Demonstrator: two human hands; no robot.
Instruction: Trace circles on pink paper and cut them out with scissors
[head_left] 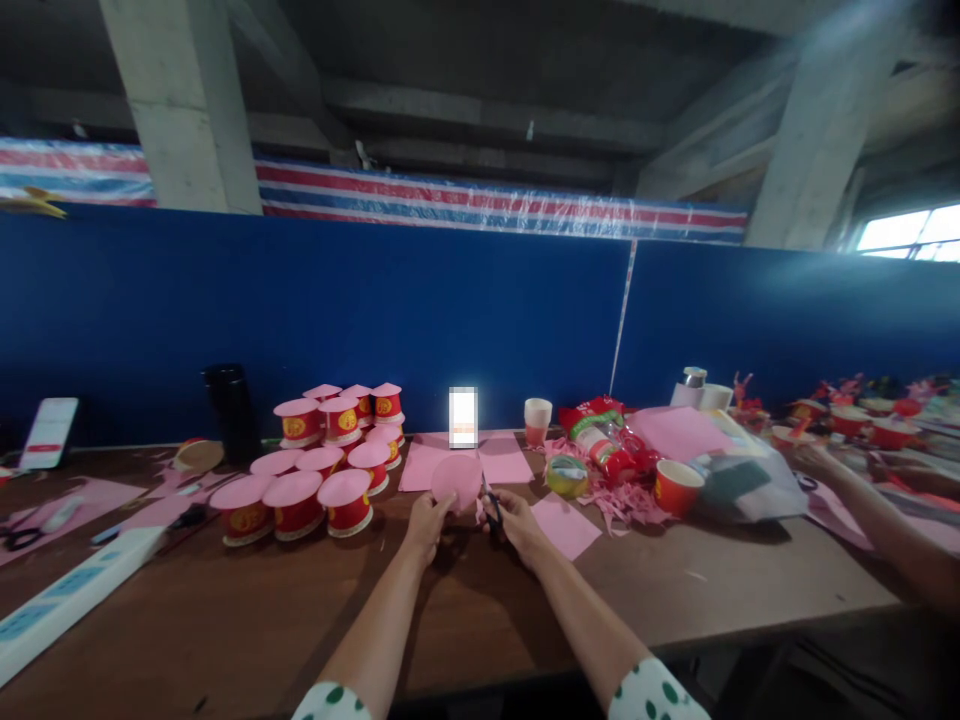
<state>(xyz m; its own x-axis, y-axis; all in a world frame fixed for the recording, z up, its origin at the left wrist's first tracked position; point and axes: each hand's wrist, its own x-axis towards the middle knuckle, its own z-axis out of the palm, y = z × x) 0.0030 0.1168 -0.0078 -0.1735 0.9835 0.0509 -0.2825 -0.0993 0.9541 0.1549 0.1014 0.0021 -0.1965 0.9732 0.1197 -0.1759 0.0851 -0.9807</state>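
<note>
Between the finger and thumb of my left hand is a round pink paper disc, held up above the table. My right hand grips dark-handled scissors, whose blades point up beside the disc's right edge. Whether the blades touch the paper I cannot tell. Behind the disc lie pink paper sheets. To my left stand several red paper cups with gold emblems, upside down and topped with pink paper discs. Another pink sheet lies just right of my right hand.
A lit phone leans by the blue partition. Rightward are a tape roll, pink paper shreds and a red paper cup. A black bottle and white power strip are left. Another person's arm reaches in at right.
</note>
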